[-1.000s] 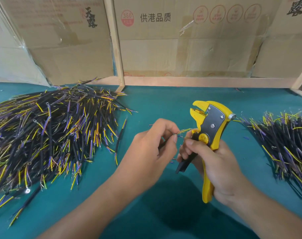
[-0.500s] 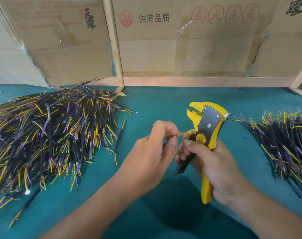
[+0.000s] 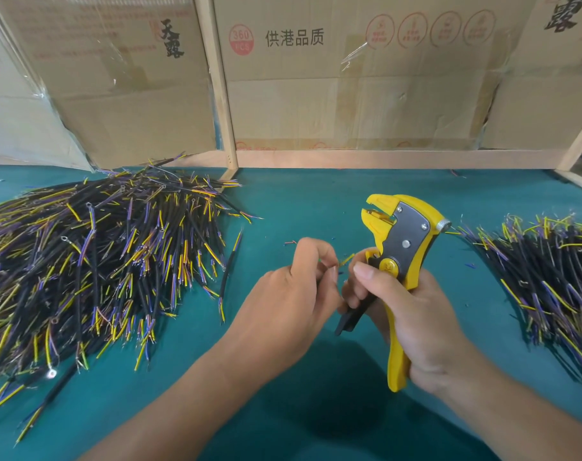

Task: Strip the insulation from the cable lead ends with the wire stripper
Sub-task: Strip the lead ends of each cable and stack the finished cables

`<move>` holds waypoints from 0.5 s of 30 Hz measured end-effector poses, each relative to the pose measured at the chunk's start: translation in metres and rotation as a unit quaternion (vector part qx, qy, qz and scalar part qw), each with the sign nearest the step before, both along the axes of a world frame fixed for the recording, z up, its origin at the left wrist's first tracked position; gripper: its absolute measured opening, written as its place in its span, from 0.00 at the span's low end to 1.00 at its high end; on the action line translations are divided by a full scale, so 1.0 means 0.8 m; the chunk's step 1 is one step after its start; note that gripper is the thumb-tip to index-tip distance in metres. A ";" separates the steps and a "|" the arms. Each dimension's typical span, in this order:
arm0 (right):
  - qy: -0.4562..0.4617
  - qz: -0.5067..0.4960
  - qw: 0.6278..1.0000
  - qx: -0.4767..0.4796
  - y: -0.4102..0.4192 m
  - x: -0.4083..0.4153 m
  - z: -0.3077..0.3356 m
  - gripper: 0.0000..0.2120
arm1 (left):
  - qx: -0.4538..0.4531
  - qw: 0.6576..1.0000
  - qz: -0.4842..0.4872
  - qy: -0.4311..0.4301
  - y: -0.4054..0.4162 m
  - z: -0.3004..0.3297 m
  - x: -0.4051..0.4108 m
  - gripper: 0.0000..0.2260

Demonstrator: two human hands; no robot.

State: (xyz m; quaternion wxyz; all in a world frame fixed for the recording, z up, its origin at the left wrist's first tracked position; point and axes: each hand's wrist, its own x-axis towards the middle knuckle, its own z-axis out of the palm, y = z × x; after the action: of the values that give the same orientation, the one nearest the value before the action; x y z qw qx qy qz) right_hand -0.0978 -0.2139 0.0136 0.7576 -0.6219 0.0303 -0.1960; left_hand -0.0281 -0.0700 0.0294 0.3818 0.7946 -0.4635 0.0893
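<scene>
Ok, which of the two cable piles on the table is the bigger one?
The left cable pile, beside the left hand. It spreads far wider than the right cable pile past the wire stripper.

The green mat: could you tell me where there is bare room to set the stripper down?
Bare mat lies between the left cable pile and the right cable pile, beyond the wire stripper, up to the wooden rail, with only stray scraps. Both sides are crowded with cables.

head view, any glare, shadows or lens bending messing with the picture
Head view: glare streaks on the clear tape across the cardboard boxes; a soft dark shadow on the teal mat under both hands; wide-angle bending tilts the wooden post; the wire stripper looks sharp.
</scene>
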 end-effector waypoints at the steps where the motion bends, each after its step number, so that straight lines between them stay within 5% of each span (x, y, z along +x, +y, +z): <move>1: 0.000 -0.010 1.000 -0.014 0.000 0.000 0.000 0.07 | 0.003 1.000 -0.001 0.003 0.000 0.000 -0.001 0.05; 15: 0.008 -0.024 0.999 0.044 -0.001 0.002 -0.001 0.08 | 0.011 0.999 -0.032 0.003 0.000 0.001 -0.003 0.03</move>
State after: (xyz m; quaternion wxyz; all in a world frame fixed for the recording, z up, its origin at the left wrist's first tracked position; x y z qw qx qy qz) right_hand -0.0963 -0.2147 0.0128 0.7789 -0.5888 0.0599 -0.2077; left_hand -0.0309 -0.0704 0.0303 0.3773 0.7838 -0.4883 0.0698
